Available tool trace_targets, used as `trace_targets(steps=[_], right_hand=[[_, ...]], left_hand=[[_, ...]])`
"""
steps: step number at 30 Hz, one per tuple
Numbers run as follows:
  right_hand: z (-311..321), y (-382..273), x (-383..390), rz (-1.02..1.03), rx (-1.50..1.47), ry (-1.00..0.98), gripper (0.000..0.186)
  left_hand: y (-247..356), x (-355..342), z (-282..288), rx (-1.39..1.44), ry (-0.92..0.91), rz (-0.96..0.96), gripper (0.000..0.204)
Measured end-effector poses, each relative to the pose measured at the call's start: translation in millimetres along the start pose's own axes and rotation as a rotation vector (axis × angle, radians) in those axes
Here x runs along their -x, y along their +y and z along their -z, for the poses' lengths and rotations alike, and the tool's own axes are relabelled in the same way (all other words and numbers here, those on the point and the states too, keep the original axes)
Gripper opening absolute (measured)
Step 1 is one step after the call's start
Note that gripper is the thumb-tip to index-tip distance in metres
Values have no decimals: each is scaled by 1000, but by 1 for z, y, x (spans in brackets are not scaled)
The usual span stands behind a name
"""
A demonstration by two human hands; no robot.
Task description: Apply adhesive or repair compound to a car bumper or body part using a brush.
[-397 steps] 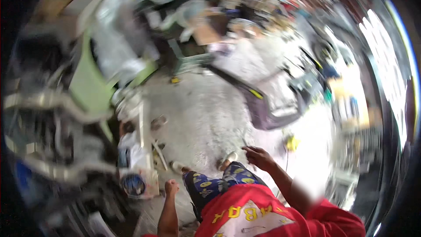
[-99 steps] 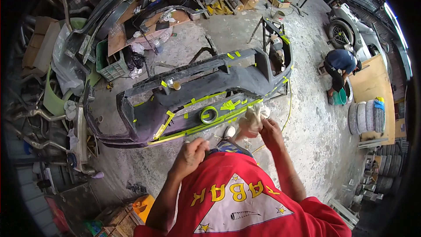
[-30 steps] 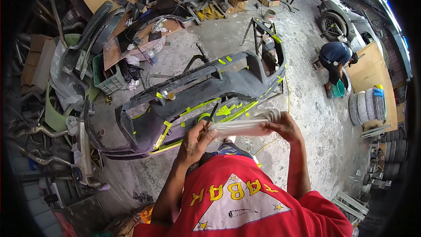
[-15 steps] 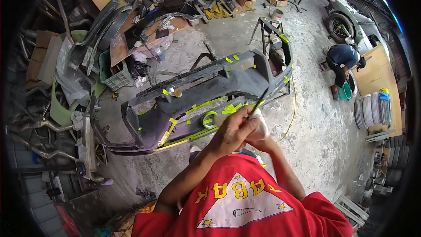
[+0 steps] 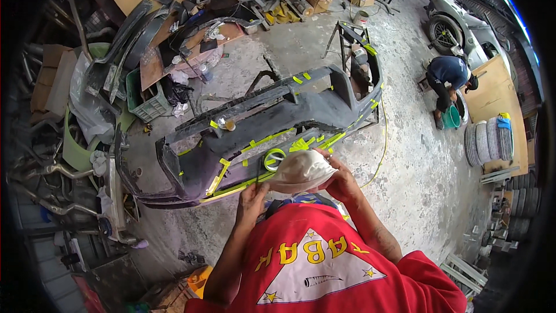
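Observation:
My left hand (image 5: pixel 253 200) pinches the left end of a white, bunched cloth-like item (image 5: pixel 301 171) and also holds a thin dark tool (image 5: pixel 259 168), held nearly upright. My right hand (image 5: pixel 341 182) grips the right end of the white item. Both hands are above my lap, in front of a long dark car bumper (image 5: pixel 255 116) marked with yellow-green tape and raised on a black stand (image 5: pixel 375 113). A roll of green tape (image 5: pixel 267 156) sits on the bumper just behind the white item, and a small cup (image 5: pixel 230 125) stands on its upper part.
At the right a co-worker (image 5: pixel 449 72) bends by a teal bucket (image 5: pixel 450 119), near stacked tires (image 5: pixel 489 142), a plywood board (image 5: pixel 486 87) and a white car (image 5: pixel 469 23). A yellow hose (image 5: pixel 382 156) crosses the floor. Metal pipes (image 5: pixel 63 174), a crate (image 5: pixel 145 104) and loose panels crowd the left.
Since half a second ago my hands have moved apart, stretching the white item between them, and the dark tool has swung upright to the left. Much earlier, my hands were apart without it.

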State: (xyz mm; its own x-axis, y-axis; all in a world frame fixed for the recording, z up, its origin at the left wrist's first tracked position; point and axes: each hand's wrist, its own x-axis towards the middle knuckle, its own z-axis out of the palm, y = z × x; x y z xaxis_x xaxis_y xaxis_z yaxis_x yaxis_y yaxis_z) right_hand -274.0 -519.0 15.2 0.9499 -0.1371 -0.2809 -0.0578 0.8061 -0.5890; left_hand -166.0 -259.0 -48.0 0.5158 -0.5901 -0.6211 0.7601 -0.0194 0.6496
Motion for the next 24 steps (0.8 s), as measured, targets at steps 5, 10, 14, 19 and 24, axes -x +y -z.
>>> trace_targets(steps=[5, 10, 14, 19, 24], right_hand=[[9, 4, -4, -50, 118, -28, 63], [-1, 12, -9, -63, 156, -175, 63], [-26, 28, -17, 28, 132, -12, 58], [41, 58, -11, -39, 136, 92, 33], [56, 73, -4, 0, 62, 383, 28]], left_hand=[[28, 19, -21, -526, 307, -477, 54], [37, 10, -67, -781, -125, -609, 30], [-8, -33, -65, -1157, 82, -1363, 25], [-10, -31, -77, -1016, -104, -654, 33], [-30, -46, -73, -1084, -183, -836, 26]])
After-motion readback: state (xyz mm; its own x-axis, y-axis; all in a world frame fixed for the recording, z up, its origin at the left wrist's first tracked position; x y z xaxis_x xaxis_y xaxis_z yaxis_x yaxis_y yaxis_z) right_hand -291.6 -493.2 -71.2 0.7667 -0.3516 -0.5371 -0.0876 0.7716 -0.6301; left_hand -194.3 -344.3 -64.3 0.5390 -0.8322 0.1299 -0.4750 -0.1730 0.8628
